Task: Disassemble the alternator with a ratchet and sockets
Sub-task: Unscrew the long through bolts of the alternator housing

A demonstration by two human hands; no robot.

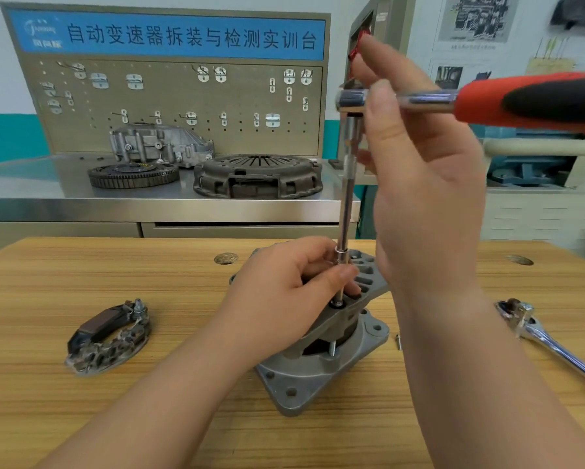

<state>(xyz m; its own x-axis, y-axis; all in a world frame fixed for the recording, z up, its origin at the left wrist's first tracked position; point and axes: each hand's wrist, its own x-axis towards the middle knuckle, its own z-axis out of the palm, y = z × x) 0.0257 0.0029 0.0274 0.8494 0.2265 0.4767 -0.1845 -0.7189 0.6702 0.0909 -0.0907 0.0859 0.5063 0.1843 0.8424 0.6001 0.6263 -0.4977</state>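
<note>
Head view, the only one.

- Alternator [325, 360] stands mid-bench on the wooden bench [81, 418], flange end down. Its vented upper shell sits tilted over the lower casting.
- Left hand [284, 296]: fingers curled, pinching the socket [341, 257] at the foot of the extension bar [347, 198] and steadying it on a fastener at the shell's rim.
- Right hand [423, 191]: raised, fingers and thumb closed around the head of the ratchet [487, 99]. The red-and-black handle sticks out to the right, unsupported. Grip looks light, though part of it is hidden behind the palm.
- The bar runs near vertical from ratchet head down to socket.

Progress, as judged:
- Rectifier plate [108, 336] lies off to the left, well apart from the alternator, so the rear electrics are already out.
- One loose bolt [398, 341] lies just beside the flange.
- A bolt shank [332, 348] shows in the gap between the shells.
- Second ratchet [548, 340] lies idle on the right.
- Left to do: this fastener, any remaining through-bolts, splitting the shells, then the internals. Probably near the midpoint.
</note>
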